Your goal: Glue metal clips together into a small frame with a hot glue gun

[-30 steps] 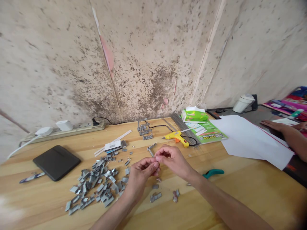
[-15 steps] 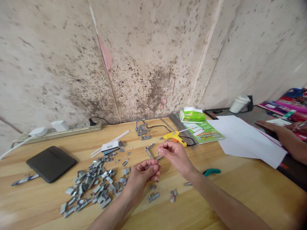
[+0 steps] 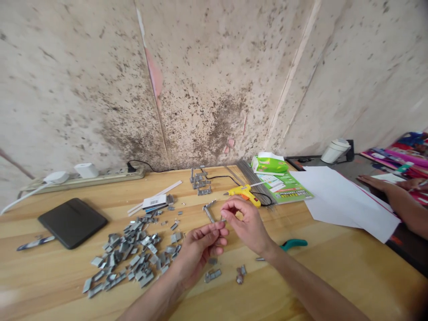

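My left hand is closed, its thumb and fingertips pinched together above the wooden table. Against it, my right hand pinches with thumb and forefinger. A tiny grey piece shows where the fingertips meet, too small and covered to name. Just behind the hands lies an angled grey assembly. Below them on the table are a grey jointed piece and a small brownish-grey piece. Teal-handled pliers lie partly hidden under my right forearm.
A pile of grey pieces spreads left of my hands, near a black tablet-like pad. Behind stand grey assemblies, a yellow glue gun and thin rods. White paper lies rightward, beside another person's arm.
My right fingertips have come down slightly closer to my left ones, and the grey piece between them shows less. The view has shifted a little.
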Demonstrator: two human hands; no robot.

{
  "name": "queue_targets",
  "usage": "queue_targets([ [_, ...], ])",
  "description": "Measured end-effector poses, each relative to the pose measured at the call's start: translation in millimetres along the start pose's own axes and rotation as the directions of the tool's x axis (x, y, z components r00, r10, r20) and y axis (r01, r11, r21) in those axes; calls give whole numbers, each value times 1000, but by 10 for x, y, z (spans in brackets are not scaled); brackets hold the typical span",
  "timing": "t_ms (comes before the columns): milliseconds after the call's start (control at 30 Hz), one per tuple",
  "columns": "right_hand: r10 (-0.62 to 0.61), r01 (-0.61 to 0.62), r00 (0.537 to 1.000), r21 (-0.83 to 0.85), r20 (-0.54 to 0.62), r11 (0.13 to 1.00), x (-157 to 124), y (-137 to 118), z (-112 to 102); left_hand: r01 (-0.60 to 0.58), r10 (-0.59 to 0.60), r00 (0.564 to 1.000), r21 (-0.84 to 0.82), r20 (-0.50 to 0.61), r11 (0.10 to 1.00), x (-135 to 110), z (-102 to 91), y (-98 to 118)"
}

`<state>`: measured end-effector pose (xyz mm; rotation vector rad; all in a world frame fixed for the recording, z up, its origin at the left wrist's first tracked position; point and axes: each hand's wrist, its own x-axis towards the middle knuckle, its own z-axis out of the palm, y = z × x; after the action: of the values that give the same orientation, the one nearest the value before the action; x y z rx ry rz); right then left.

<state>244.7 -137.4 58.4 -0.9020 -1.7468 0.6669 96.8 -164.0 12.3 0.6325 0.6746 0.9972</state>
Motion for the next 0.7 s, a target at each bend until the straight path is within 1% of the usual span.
queue_targets([
  [267,50,-51,997,18,60,999,-1,41,11,-6,6,1000,7,4,1000,-11,12,13],
  [367,99,-103,993,59,68,993,5,67,18,-21,21,1000,44,-4,999,-11,25,14],
  [433,147,-155,986,96,81,983,5,82,24,-53,57,998,91,-39,994,-13,35,13],
  [533,195,-209,974,131,118,969,-4,91,41,-132,149,985,176,-90,975,-23,49,18],
  [700,181,-197,976,125,124,973,-21,74,73,-240,287,953,331,-101,912,-24,56,22],
])
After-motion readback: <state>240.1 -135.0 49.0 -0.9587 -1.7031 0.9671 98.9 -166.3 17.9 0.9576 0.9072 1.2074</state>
